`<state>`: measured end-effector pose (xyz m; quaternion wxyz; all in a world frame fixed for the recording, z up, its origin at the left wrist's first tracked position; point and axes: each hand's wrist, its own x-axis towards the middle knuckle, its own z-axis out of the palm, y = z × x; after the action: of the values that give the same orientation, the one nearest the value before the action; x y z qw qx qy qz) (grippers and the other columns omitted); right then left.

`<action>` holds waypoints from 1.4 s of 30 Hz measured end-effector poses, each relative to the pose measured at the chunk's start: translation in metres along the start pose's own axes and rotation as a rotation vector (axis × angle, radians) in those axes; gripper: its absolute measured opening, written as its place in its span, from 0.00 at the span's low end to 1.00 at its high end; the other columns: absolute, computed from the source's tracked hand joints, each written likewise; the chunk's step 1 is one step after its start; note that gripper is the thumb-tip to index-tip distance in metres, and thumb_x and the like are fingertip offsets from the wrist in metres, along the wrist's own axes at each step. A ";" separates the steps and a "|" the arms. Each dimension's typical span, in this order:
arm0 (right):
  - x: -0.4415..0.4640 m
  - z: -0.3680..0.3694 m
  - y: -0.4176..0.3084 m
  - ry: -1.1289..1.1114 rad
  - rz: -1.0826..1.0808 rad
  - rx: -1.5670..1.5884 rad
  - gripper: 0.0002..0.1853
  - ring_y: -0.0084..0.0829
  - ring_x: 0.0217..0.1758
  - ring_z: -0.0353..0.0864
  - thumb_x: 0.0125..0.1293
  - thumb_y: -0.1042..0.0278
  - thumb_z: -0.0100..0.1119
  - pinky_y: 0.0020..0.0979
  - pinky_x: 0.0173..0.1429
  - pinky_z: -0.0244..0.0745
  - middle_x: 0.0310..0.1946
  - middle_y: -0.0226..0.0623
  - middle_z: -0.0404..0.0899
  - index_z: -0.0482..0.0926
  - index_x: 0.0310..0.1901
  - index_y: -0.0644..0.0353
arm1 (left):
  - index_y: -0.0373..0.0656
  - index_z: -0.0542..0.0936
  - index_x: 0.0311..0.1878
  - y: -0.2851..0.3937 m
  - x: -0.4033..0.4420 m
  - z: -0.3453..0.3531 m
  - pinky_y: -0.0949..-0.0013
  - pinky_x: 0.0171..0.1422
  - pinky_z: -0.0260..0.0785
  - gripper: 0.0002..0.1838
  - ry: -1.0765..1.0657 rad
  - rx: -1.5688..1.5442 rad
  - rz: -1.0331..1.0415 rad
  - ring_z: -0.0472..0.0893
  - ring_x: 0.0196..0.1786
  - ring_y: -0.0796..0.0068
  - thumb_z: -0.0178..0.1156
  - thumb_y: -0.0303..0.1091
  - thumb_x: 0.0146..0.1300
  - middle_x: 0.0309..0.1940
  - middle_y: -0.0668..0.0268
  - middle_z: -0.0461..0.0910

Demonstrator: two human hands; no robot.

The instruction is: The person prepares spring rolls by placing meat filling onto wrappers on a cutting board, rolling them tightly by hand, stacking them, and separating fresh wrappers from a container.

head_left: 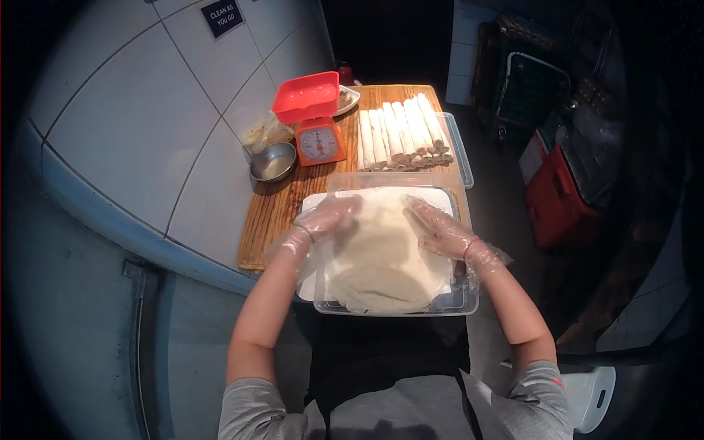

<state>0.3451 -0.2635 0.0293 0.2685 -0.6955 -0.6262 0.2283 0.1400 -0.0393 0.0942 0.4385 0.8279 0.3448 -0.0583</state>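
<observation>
A stack of thin, pale round wrappers (378, 253) lies in a clear plastic container (396, 314) at the table's near edge. My left hand (330, 218), in a clear plastic glove, rests at the upper left edge of the stack, its fingertips blurred. On the upper right side of the stack lies my right hand (442, 229), also gloved, its fingers apart and nothing in its grasp. White material shows beneath the wrappers, beyond the container's left side. Past the container, several rolled white wraps (400, 130) are piled side by side.
An orange scale (320, 143) with a red tray (306, 97) stands at the back left of the wooden table (282, 213). Near it are a metal bowl (273, 163), a plastic bag (268, 134) and a white dish (347, 100). A red cooler (561, 202) stands on the right.
</observation>
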 end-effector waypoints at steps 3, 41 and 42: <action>-0.002 -0.007 -0.005 -0.085 0.015 -0.051 0.50 0.46 0.84 0.47 0.59 0.68 0.70 0.37 0.85 0.45 0.80 0.52 0.51 0.50 0.80 0.57 | 0.41 0.66 0.75 0.011 -0.013 0.018 0.68 0.71 0.68 0.41 0.066 0.255 0.246 0.71 0.72 0.68 0.72 0.35 0.60 0.66 0.62 0.75; 0.028 -0.033 -0.017 -0.480 0.201 -0.490 0.76 0.63 0.84 0.33 0.42 0.20 0.70 0.54 0.84 0.37 0.81 0.61 0.36 0.41 0.80 0.64 | 0.42 0.49 0.82 -0.047 -0.003 0.085 0.24 0.77 0.37 0.49 -0.080 1.020 0.287 0.40 0.79 0.22 0.56 0.58 0.66 0.82 0.42 0.37; 0.031 -0.034 -0.020 -0.528 0.220 -0.496 0.77 0.64 0.84 0.33 0.40 0.20 0.71 0.54 0.84 0.37 0.81 0.61 0.36 0.40 0.80 0.64 | 0.44 0.50 0.82 -0.055 -0.002 0.088 0.22 0.76 0.36 0.44 -0.062 1.120 0.291 0.40 0.79 0.21 0.53 0.52 0.70 0.82 0.42 0.36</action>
<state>0.3563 -0.2345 0.0688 -0.1048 -0.7194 -0.6318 0.2688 0.1226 -0.0874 0.0038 -0.0529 0.9706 0.1308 -0.1953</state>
